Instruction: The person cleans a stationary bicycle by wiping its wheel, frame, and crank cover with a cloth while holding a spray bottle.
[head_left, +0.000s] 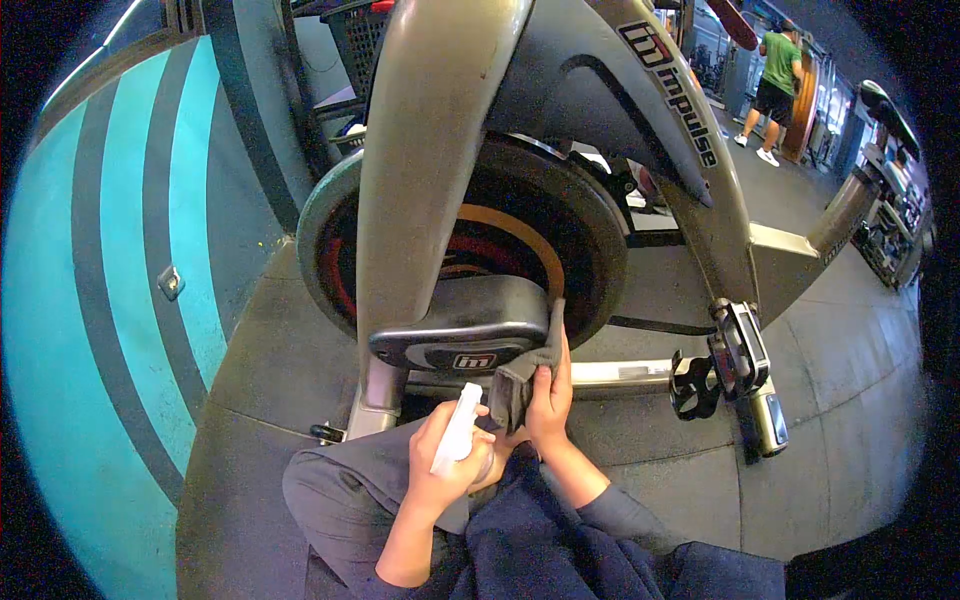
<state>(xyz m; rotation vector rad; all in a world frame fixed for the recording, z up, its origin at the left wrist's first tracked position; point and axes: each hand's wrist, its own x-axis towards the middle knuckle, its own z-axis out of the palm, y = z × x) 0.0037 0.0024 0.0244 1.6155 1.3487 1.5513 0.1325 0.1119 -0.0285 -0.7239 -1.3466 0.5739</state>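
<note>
My left hand is wrapped round a white spray bottle, its nozzle pointing up toward the bike. Just to the right, my right hand holds a grey cloth against the right end of the black housing low on an exercise bike. Part of the cloth sticks up past my fingers beside the dark flywheel. The lower part of the bottle is mostly hidden by my fingers.
The bike's grey frame rises in front, with a pedal at the right. A turquoise striped wall stands left. A person in a green shirt is at the back right. Dark floor mats lie around the bike.
</note>
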